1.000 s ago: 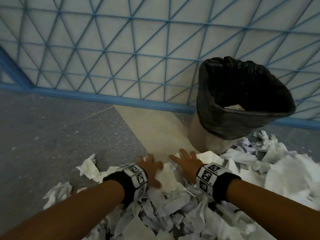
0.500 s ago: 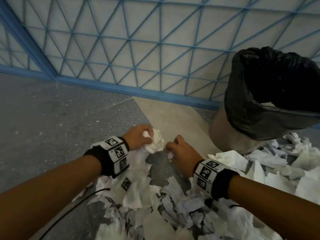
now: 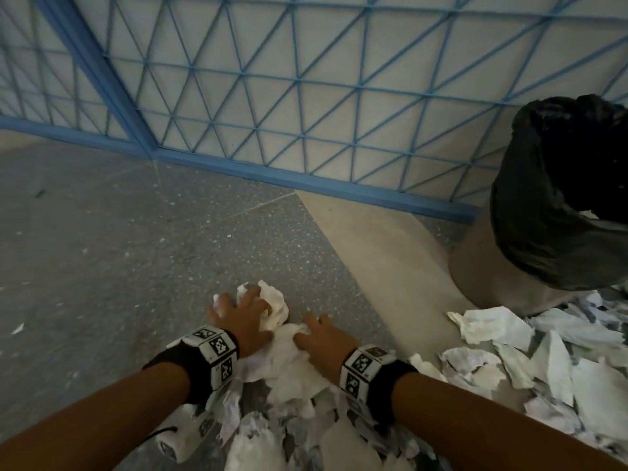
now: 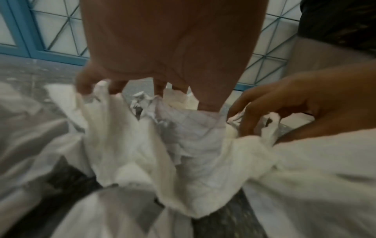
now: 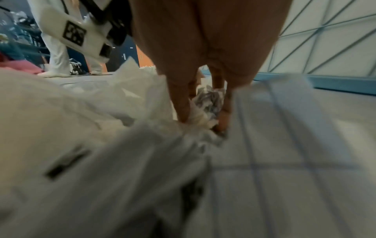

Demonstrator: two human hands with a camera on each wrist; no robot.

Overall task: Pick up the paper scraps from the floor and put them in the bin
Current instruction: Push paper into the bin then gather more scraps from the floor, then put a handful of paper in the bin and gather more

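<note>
While the heap is this loose, the step to get right is the gather: draw the scraps into one tight wad before lifting. At the left, the left hand [image 3: 243, 317] has its fingers curled round a crumpled wad of paper [image 3: 274, 305] on the grey floor [image 3: 112, 253], at the far edge of the paper scraps [image 3: 299, 375] (the left wrist view shows the fingertips hooked into the sheets). Beside it, nearly touching, the right hand [image 3: 323, 338] pinches a small crumpled clump [image 5: 207, 103] between thumb and fingers, as the right wrist view shows, with bigger sheets bunched under the palm.

I'd judge the best move is to pull both hands together, squeeze the two bunches into one, and lift with the palms cupped underneath, since torn bits will slip out of an open-sided hold. Farther right more torn pieces [image 3: 543, 362] lie thick against the foot of the bin [image 3: 482, 277], whose black liner [image 3: 543, 205] gapes open at the right edge of the floor by the blue lattice wall [image 3: 306, 96]. The carry is short, so keep the wad low and drop it well inside the liner. Much paper remains on the floor.
</note>
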